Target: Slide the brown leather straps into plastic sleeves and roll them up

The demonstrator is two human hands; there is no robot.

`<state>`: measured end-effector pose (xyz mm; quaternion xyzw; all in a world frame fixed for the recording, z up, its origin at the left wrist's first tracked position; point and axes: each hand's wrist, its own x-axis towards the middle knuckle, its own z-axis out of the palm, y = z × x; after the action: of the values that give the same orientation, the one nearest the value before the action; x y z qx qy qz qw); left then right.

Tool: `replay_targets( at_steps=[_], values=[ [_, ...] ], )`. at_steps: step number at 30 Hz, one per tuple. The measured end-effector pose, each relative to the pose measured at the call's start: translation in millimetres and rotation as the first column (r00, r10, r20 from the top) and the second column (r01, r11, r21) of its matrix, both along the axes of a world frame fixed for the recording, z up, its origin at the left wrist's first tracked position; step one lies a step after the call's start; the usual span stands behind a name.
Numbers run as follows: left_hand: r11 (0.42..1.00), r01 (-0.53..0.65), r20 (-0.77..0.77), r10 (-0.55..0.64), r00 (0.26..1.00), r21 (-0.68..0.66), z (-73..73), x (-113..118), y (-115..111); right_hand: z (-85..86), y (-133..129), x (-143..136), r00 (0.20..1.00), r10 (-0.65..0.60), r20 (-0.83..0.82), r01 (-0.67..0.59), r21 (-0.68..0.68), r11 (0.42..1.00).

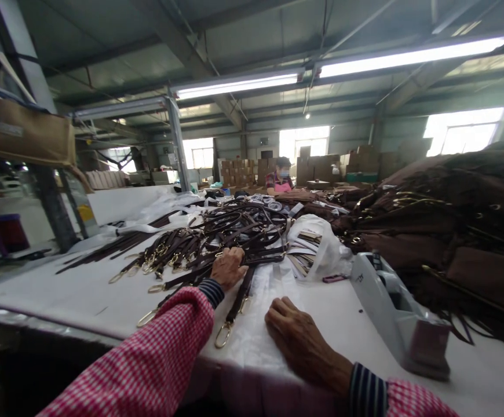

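Note:
My left hand (pixel 228 267) reaches forward onto the dark brown straps, its fingers curled down over them. A strap with a gold clasp (pixel 223 336) runs from beside that hand toward the table's near edge. Close by on the left lie more straps with gold clasps (pixel 165 255), backed by a tangled heap of dark straps (pixel 247 223). My right hand (pixel 298 330) rests closed on the near part of the table, at the edge of a clear plastic sheet or bag (pixel 258 310). Whatever is beneath its curled fingers is hidden.
A grey tape dispenser (pixel 402 318) stands to the right, before a large pile of brown bags (pixel 464 231). A white plastic bag (pixel 315 246) of flat strips sits beyond my hands. Farther off are a person (pixel 280 176) and stacked cartons (pixel 237 172). A tan bag (pixel 21 130) hangs at left.

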<state>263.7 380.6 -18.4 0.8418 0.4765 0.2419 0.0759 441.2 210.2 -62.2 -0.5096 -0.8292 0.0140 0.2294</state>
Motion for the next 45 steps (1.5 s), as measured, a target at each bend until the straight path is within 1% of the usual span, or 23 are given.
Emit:
replay_targets(
  at_steps=[3,5,7,10,12,13,15,18,20,21,23,26,29,31,33,34,35,37,39,40,42,44,45],
  values=[
    [0.993,-0.018,0.035,0.022,0.999,-0.113,4.7,11,19,-0.8,-1,1,1.0,-0.001,-0.03,0.001,0.008,1.0],
    [0.984,-0.004,0.096,0.021,0.995,-0.179,11.8,12,22,-2.4,-1,3,0.997,0.007,-0.071,-0.006,0.017,1.0],
    [0.965,0.043,0.184,0.005,0.983,-0.258,22.2,10,17,-4.7,-1,4,0.988,0.025,-0.151,-0.022,0.021,1.0],
    [0.906,0.154,0.317,-0.024,0.948,-0.394,34.2,4,-1,-7.4,4,5,0.954,0.038,-0.297,-0.034,0.016,0.999],
    [0.861,0.211,0.378,-0.023,0.926,-0.464,32.2,1,-19,-6.4,9,9,0.927,0.015,-0.376,-0.013,0.008,1.0],
    [0.842,0.228,0.397,-0.018,0.918,-0.49,27.4,0,-28,-4.6,10,12,0.911,-0.007,-0.411,0.01,0.005,1.0],
    [0.818,0.244,0.419,-0.004,0.908,-0.522,11.5,0,-47,1.5,9,24,0.87,-0.063,-0.489,0.069,-0.007,0.998],
    [0.829,0.241,0.444,0.009,0.896,-0.504,-16.2,1,-69,9.8,-9,49,0.816,-0.14,-0.56,0.141,-0.041,0.989],
    [0.862,0.222,0.456,0.012,0.89,-0.456,-28.3,1,-78,9.7,-31,62,0.815,-0.168,-0.555,0.148,-0.082,0.986],
    [0.882,0.205,0.458,0.013,0.889,-0.424,-31.2,1,-81,7.4,-43,65,0.831,-0.172,-0.529,0.14,-0.101,0.985],
    [0.927,0.162,0.455,0.011,0.89,-0.339,-31.1,2,-89,-0.5,-63,65,0.869,-0.174,-0.463,0.134,-0.119,0.984],
    [0.98,0.102,0.467,-0.009,0.884,-0.173,-21.3,5,-109,-13.3,-77,55,0.884,-0.205,-0.42,0.18,-0.099,0.979],
    [0.991,0.102,0.47,-0.049,0.882,-0.088,-10.7,12,-141,-17.6,-74,50,0.803,-0.224,-0.552,0.186,-0.124,0.975],
    [0.98,0.147,0.474,-0.067,0.878,-0.133,-7.8,19,-164,-15.9,-70,54,0.719,-0.217,-0.66,0.153,-0.154,0.976],
    [0.942,0.221,0.5,-0.069,0.863,-0.252,-8.8,25,-182,-12.4,-69,61,0.648,-0.222,-0.728,0.145,-0.168,0.975],
    [0.904,0.273,0.526,-0.064,0.848,-0.329,-10.3,27,-188,-10.1,-70,64,0.624,-0.231,-0.747,0.157,-0.169,0.973],
    [0.852,0.329,0.561,-0.051,0.827,-0.407,-12.2,30,-194,-7.6,-72,65,0.6,-0.239,-0.764,0.172,-0.168,0.971],
    [0.721,0.437,0.644,0.017,0.765,-0.537,-16.0,36,-199,-2.1,-80,61,0.565,-0.238,-0.79,0.186,-0.159,0.97],
    [0.603,0.515,0.709,0.121,0.695,-0.609,-17.9,43,-201,2.6,-95,48,0.553,-0.202,-0.809,0.147,-0.144,0.979],
    [0.565,0.541,0.729,0.167,0.664,-0.622,-17.9,47,-201,3.8,-104,38,0.553,-0.17,-0.816,0.102,-0.136,0.985],
    [0.528,0.579,0.762,0.235,0.603,-0.621,-16.4,53,-202,1.7,-122,18,0.565,-0.088,-0.82,-0.022,-0.122,0.992],
    [0.538,0.578,0.776,0.275,0.567,-0.613,-15.1,55,-206,-7.3,-138,4,0.586,-0.009,-0.81,-0.139,-0.112,0.984],
    [0.56,0.56,0.776,0.28,0.566,-0.611,-15.7,53,-211,-13.7,-143,0,0.578,0.004,-0.816,-0.17,-0.115,0.979]
  ],
)
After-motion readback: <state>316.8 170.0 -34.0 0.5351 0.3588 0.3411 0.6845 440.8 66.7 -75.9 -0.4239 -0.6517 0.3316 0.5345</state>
